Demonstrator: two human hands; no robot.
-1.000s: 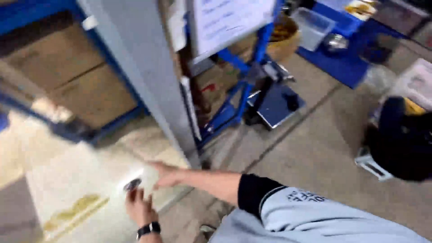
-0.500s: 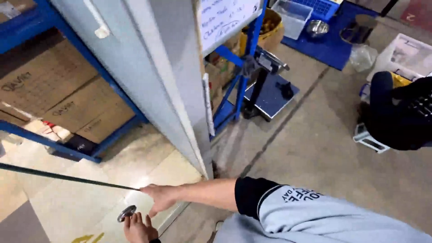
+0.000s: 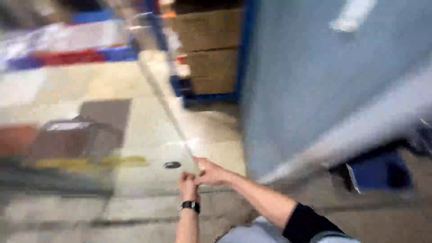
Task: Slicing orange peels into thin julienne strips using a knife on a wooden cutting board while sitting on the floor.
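Observation:
The view is heavily blurred by motion. A long thin pale strip point(image 3: 168, 105) runs from my hands up and away over the floor towards the far shelves. My right hand point(image 3: 211, 173) pinches its near end, the arm in a black cuff and grey sleeve. My left hand point(image 3: 189, 185), with a black wristwatch, is closed just beneath the right hand, against the same end of the strip. A small dark round thing point(image 3: 172, 165) shows just left of my hands; whether it lies on the floor is unclear.
A wide grey column point(image 3: 315, 90) rises close on the right. Behind it stand blue shelves with cardboard boxes point(image 3: 209, 54). A dark patch and a yellow line point(image 3: 90, 162) mark the pale floor at left. Blue and red shapes lie far back left.
The camera has swung left, so the column now fills the right side. Both hands have come together on the strip, which now runs up and away instead of sideways to the left.

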